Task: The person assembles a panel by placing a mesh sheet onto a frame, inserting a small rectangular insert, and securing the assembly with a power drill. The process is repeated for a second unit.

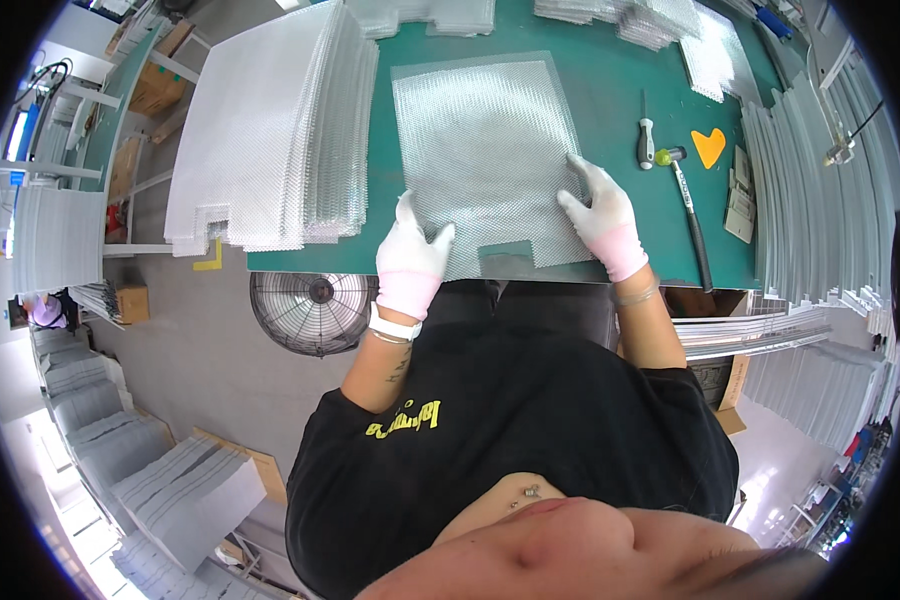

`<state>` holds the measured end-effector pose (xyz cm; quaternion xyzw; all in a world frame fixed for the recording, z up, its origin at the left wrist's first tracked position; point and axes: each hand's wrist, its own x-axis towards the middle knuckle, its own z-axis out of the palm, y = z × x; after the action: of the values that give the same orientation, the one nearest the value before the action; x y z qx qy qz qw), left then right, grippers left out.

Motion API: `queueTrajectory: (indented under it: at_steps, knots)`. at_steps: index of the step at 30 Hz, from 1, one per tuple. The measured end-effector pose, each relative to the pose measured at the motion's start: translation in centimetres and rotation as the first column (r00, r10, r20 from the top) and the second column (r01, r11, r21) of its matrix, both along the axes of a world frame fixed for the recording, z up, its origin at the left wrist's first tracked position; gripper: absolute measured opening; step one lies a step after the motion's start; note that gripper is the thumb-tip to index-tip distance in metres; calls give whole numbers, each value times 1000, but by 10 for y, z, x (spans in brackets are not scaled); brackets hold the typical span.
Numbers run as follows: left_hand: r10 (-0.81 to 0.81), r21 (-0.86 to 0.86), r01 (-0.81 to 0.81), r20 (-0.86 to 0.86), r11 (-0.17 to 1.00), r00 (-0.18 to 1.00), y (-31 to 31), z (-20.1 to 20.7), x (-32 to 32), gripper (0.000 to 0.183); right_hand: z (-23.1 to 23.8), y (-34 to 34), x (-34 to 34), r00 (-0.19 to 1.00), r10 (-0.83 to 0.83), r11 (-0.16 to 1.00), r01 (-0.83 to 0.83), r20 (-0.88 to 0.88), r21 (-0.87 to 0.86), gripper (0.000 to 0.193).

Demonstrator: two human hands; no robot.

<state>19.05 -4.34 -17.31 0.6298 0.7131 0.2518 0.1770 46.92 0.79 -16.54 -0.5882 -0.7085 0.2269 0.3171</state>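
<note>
A silvery honeycomb-mesh sheet point(485, 150) with a notch in its near edge lies in front of me on the green tabletop point(610, 100). My left hand point(413, 250), in a white glove with a pink cuff, is at its lower left corner, thumb apart from the fingers. At the right edge rests my right hand point(604, 215), gloved the same way, its thumb and fingers spread over the mesh. Both hands are open and touch the sheet's sides. Whether other sheets lie beneath it, I cannot tell.
A tall stack of mesh sheets point(260, 130) stands left. To the right lie a screwdriver point(646, 145), a hammer point(688, 200), an orange scraper point(708, 148) and a beige flat piece point(739, 200). More panels point(820, 190) line the far right. A round fan point(313, 312) stands below the table's front edge.
</note>
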Motion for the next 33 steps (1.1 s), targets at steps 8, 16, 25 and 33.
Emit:
queueTrajectory:
  at_steps: [8, 16, 25, 33]
  knots:
    - [-13, 10, 13, -18, 1000, 1000, -3, -11, -7, 82, -13, -2, 0, 996, 23, 996, -29, 84, 80, 51]
    - [-17, -17, 17, -36, 1000, 999, -3, -7, -5, 83, -13, -7, -2, 991, 1, 999, -7, 132, 50, 52]
    - [24, -48, -29, -101, 998, 995, -3, 6, -1, 80, -2, -7, -8, 952, -24, 999, 31, 307, -17, 48]
    - [-260, -16, 273, -364, 962, 894, 15, -17, -26, 65, 73, 96, 52, 933, -172, 898, 16, 317, 439, 29]
